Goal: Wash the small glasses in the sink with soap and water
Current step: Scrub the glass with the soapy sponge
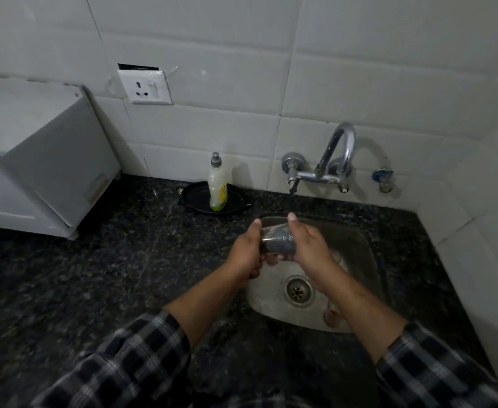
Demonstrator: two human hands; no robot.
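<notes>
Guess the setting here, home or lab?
Most likely a home kitchen: a steel sink set in a dark granite counter, a wall tap on white tiles, and a soap bottle by the sink. Both hands hold a glass over the sink.

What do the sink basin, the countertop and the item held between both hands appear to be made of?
Sink: looks like stainless steel, with a dull brushed grey sheen and a metal drain. Countertop: likely polished granite, black with pale speckles and a slight gloss. Small glass held between the left hand and right hand: apparently clear glass, see-through with highlights, though blurred.
</notes>
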